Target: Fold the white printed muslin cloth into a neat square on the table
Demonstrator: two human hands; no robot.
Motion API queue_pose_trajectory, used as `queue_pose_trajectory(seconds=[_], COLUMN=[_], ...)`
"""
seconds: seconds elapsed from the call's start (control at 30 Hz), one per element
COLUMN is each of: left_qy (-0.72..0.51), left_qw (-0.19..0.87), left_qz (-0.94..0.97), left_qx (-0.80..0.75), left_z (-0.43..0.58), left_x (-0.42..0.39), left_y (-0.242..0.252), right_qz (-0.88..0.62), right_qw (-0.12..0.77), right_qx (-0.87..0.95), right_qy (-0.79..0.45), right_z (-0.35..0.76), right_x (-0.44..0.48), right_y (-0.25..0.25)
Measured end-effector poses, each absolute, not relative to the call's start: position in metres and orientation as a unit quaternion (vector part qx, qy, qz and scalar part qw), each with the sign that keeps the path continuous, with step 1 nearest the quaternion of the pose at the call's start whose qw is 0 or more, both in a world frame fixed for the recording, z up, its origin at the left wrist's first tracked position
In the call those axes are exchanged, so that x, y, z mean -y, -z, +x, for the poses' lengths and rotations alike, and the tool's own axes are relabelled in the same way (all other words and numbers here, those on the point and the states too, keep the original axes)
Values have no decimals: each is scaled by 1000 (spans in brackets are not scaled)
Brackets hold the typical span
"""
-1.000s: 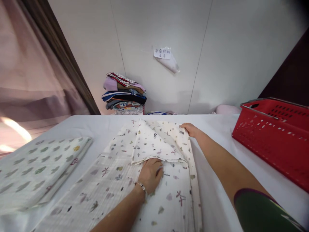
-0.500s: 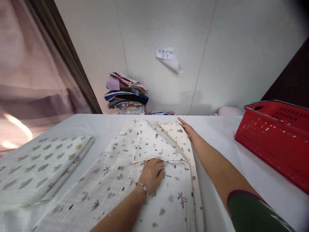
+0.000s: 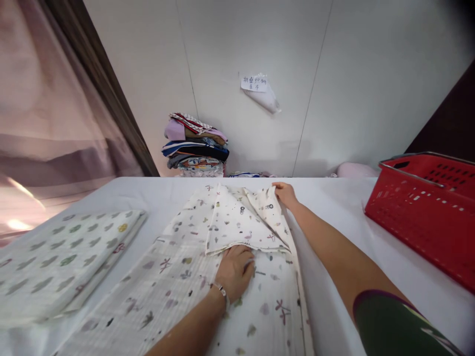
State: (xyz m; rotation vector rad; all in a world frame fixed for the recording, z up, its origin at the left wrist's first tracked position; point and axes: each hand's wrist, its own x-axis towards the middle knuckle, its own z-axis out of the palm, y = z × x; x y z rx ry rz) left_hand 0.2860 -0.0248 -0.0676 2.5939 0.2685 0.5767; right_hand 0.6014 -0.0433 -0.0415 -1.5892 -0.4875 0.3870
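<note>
A white muslin blanket (image 3: 178,277), printed with small flamingos, palm trees and other figures, lies folded lengthwise before me, its far end turned back as a flap (image 3: 237,225). My left hand (image 3: 235,272) rests palm down on the cloth at the flap's near edge. Its fingers lie fairly flat, and their tips meet the hem, partly hidden there. At the far right corner of the blanket my right hand (image 3: 285,194) is closed, thumb and fingers pinching the fabric edge.
To the left lies another folded white cloth (image 3: 70,262) with a cloud print. A red plastic basket (image 3: 426,212) stands at the right on the white-covered table (image 3: 334,198). Against the wall rises a stack of folded clothes (image 3: 196,143), near a pink item (image 3: 356,170).
My right hand has gone from extended fingers beside the far corner to a pinch on it, drawing that edge slightly inward. The left hand stays almost in place.
</note>
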Motion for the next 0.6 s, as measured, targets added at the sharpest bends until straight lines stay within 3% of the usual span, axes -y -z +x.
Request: queue_pose_trajectory(seconds=[0.2,0.43,0.6], left_qy=[-213,-208,-215], left_qw=[234,232,229], left_qz=[944,946,944], left_qx=[-89,-92,-96], left_z=[286,287,287], left_x=[24,24,24], left_y=[70,69,69], right_qz=[-726,-708,-740], right_qw=[676,695,655], right_qx=[119,57,64], right_qy=[-45,-109,-140], right_z=[635,638,643], right_x=[68,92,103], right_y=[39,54,64])
